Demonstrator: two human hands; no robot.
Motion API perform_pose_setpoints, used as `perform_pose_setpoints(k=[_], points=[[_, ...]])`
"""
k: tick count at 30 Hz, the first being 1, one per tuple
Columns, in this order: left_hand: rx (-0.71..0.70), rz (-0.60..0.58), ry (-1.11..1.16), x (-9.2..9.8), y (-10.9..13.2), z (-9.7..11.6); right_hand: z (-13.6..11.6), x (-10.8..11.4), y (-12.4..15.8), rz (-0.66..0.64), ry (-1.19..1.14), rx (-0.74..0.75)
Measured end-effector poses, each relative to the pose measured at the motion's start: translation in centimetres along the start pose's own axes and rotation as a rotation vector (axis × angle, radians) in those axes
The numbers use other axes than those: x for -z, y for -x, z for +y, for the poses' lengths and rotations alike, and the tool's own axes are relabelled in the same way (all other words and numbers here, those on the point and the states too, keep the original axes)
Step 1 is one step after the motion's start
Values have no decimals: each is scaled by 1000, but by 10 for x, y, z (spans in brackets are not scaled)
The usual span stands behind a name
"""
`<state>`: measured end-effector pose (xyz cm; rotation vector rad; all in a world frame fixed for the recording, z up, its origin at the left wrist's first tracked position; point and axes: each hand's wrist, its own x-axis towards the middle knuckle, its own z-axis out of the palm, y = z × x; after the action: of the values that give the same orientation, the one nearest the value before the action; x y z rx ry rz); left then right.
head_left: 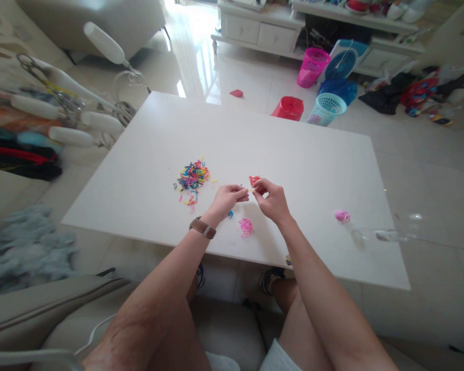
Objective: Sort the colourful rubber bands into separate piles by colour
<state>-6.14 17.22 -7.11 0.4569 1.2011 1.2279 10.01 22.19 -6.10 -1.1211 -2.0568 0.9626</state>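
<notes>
My left hand [228, 200], with a brown watch [203, 227] on its wrist, and my right hand [271, 198] meet over the middle of the white table [317, 170]. Thumb and fingers of both are pinched on a small yellow rubber band [250, 190], mostly hidden by the fingertips. Just behind my right fingers lies a small red pile [254, 180] of bands. A pink pile [246, 228] sits nearer to me, below the hands. A blue piece [230, 214] lies beside my left hand. To the left is a larger heap of mixed-colour bands [194, 176], with several strays around it.
A pink-purple object [342, 216] and a clear glass-like item [386, 235] are on the table's right side. Near the front edge is a small patterned thing [288, 259]. Red [292, 107], light-blue [328, 107] and pink [313, 67] baskets stand on the floor beyond.
</notes>
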Motion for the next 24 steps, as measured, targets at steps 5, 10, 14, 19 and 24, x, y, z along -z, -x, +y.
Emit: perform_pose_setpoints(k=[5,10,14,19,24], points=[[-48,68,-36,8,-5,4,3,8,-3,77,-12,-19],[-49,71,-38,5,-5,2,2,5,-2,109,-56,-46],[-36,31,-19,-3,-1,-2,3,2,-3,45,-84,-31],[57,56,189,-2,-1,5,25,29,-8,92,22,-170],[189,65,428,2,0,17,54,51,-5,14,206,-351]])
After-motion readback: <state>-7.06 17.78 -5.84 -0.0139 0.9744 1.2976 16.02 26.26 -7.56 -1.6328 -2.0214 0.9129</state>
